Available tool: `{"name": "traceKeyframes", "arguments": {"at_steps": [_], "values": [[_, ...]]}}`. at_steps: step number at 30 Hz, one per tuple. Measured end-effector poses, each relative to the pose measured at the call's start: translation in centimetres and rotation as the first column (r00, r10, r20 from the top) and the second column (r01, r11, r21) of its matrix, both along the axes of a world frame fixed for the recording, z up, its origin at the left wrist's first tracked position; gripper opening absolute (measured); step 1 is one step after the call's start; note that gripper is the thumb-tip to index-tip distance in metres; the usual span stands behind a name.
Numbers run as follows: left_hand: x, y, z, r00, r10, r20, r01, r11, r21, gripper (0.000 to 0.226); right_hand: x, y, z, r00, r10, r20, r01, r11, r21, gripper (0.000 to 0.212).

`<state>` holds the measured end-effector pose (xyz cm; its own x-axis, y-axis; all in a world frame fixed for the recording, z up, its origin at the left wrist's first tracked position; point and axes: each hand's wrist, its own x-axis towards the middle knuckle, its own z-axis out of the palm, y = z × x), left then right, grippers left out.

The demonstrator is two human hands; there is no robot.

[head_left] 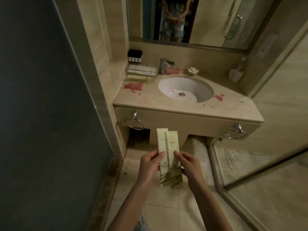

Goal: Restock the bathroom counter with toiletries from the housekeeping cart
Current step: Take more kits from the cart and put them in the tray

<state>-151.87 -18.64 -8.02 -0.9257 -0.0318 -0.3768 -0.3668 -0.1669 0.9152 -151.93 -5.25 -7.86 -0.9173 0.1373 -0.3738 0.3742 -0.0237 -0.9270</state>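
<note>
Two long pale-green toiletry packets with gold stripes at the bottom are held upright, overlapping, in front of the bathroom counter. My left hand pinches the left packet at its edge. My right hand pinches the right packet. Both hands are below counter height, over the floor. At the counter's back left corner a clear tray holds flat packets, with several small dark bottles behind it.
A white basin is sunk in the counter, with a faucet and a shell-shaped soap dish behind it. Red stains mark the counter. Towel rings hang on its front. A glass shower wall stands to the right.
</note>
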Motion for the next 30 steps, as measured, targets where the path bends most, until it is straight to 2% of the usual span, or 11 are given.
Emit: {"name": "traceKeyframes", "arguments": {"at_steps": [6, 14, 19, 24, 30], "values": [[-5.1, -2.1, -1.3, 0.997, 0.031, 0.064, -0.030, 0.999, -0.016, 0.014, -6.4, -2.5, -0.8, 0.999, 0.021, 0.026, -0.021, 0.999, -0.033, 0.016], [-13.1, -4.3, -3.2, 0.980, 0.108, 0.165, -0.100, 0.993, -0.059, 0.010, -16.5, -5.4, -2.9, 0.982, 0.081, 0.173, -0.054, 0.987, -0.154, 0.012], [-22.2, -4.7, -3.3, 0.983, 0.137, 0.119, -0.126, 0.987, -0.098, 0.007, -26.3, -5.7, -3.4, 0.980, 0.138, 0.143, -0.107, 0.972, -0.209, 0.009], [-33.0, -2.1, -2.4, 0.987, 0.143, 0.076, -0.137, 0.987, -0.080, 0.019, -37.7, -3.2, -2.0, 0.982, 0.173, 0.083, -0.147, 0.956, -0.254, 0.009], [-44.8, 1.0, -1.8, 0.989, 0.116, 0.086, -0.106, 0.988, -0.114, 0.023, -49.4, -0.4, -1.3, 0.979, 0.203, 0.033, -0.191, 0.956, -0.224, 0.010]]}}
